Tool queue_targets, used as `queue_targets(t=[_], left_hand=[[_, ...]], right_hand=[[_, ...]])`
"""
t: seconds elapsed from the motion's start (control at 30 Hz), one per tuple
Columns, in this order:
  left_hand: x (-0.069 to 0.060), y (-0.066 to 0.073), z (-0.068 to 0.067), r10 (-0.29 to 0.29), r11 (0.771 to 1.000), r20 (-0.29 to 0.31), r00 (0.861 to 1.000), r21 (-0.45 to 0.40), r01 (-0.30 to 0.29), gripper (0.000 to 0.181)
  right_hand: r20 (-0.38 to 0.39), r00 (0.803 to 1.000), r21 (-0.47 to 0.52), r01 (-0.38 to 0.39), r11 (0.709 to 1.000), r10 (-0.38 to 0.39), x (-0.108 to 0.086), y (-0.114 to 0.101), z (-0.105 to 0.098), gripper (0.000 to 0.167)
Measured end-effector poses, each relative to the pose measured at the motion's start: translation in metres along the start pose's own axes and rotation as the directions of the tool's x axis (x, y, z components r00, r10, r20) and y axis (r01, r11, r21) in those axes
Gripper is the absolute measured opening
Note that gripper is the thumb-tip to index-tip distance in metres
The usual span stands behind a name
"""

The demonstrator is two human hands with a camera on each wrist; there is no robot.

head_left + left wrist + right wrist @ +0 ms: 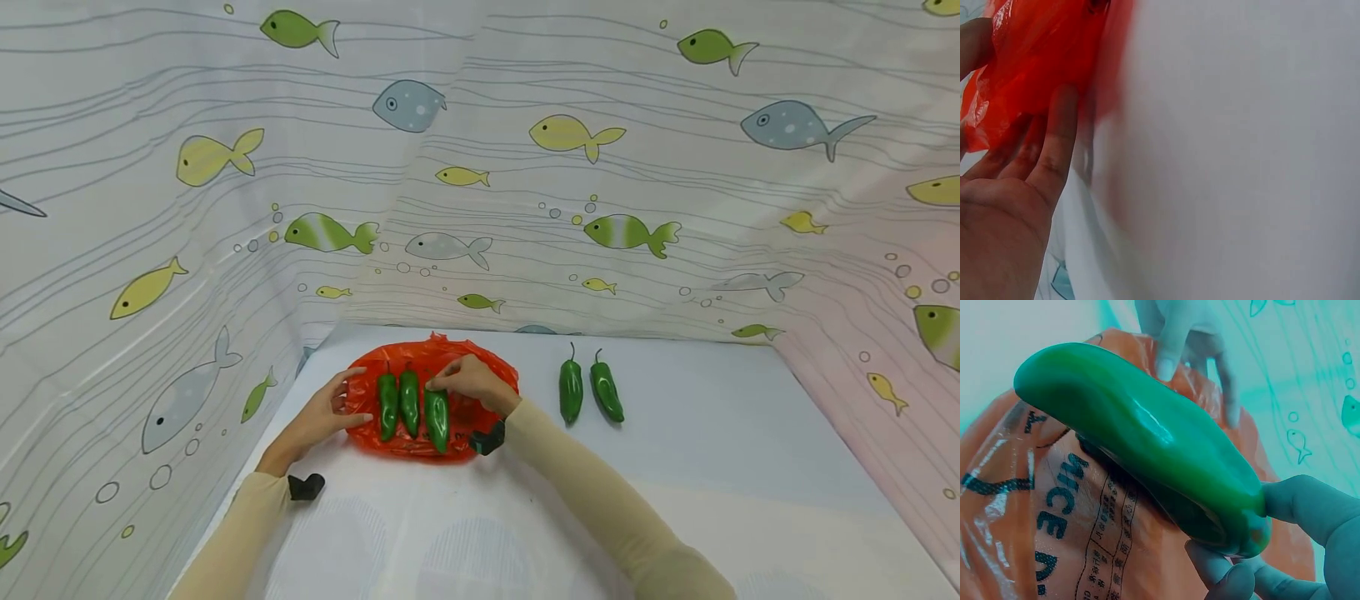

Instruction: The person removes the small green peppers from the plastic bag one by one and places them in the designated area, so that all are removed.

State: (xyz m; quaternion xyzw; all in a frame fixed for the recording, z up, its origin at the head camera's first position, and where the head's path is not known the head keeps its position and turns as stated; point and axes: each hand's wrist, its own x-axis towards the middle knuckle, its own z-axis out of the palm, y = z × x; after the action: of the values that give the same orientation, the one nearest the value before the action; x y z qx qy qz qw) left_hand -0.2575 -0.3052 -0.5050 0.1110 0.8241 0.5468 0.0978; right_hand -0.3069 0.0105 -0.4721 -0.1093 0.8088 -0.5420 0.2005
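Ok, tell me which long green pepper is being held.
The glossy, long green pepper furthest right over the red plastic bag; the right hand pinches one end, while the other four peppers lie unheld.

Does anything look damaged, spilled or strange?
Nothing looks spilled or plainly damaged among the long, glossy green peppers and crinkled red plastic bag. Only the right wrist view's teal tint looks odd, unlike the other views.

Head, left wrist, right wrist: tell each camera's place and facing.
Head: worn there, facing forward and down at crinkled red plastic bag; left hand, right hand, beige sleeves show.
Left wrist: worn there, facing bag, white surface; left hand shows.
Right wrist: worn there, facing long glossy green pepper; both hands show.
Head and right wrist share that pepper.
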Motion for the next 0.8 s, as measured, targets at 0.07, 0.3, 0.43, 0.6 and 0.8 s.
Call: queue_targets(t=[0.07, 0.3, 0.43, 0.6, 0.8], left_hand=[[0.0, 0.0, 0.0, 0.0, 1.0, 0.0, 1.0, 0.0, 0.0, 0.086], [0.0, -0.003, -0.001, 0.004, 1.0, 0.002, 1.0, 0.001, -0.004, 0.085], [0.001, -0.003, -0.002, 0.011, 1.0, 0.007, 1.0, 0.001, -0.011, 0.085], [0.001, -0.002, -0.002, 0.016, 1.0, 0.019, 1.0, -0.014, -0.016, 0.086], [0.001, -0.004, -0.002, 0.017, 1.0, 0.017, 1.0, -0.01, -0.017, 0.085]], right_hand=[[0.014, 1.0, -0.004, 0.003, 1.0, -0.003, -0.003, -0.001, -0.001, 0.022], [0.035, 0.999, -0.007, 0.001, 1.0, -0.001, -0.013, -0.003, -0.011, 0.021], [0.031, 0.999, -0.014, -0.012, 1.0, 0.012, -0.015, -0.002, -0.017, 0.022], [0.029, 0.999, -0.038, -0.019, 0.999, 0.02, -0.018, -0.001, -0.025, 0.026], [0.026, 1.0, -0.046, -0.007, 0.999, 0.009, -0.022, -0.001, -0.034, 0.031]])
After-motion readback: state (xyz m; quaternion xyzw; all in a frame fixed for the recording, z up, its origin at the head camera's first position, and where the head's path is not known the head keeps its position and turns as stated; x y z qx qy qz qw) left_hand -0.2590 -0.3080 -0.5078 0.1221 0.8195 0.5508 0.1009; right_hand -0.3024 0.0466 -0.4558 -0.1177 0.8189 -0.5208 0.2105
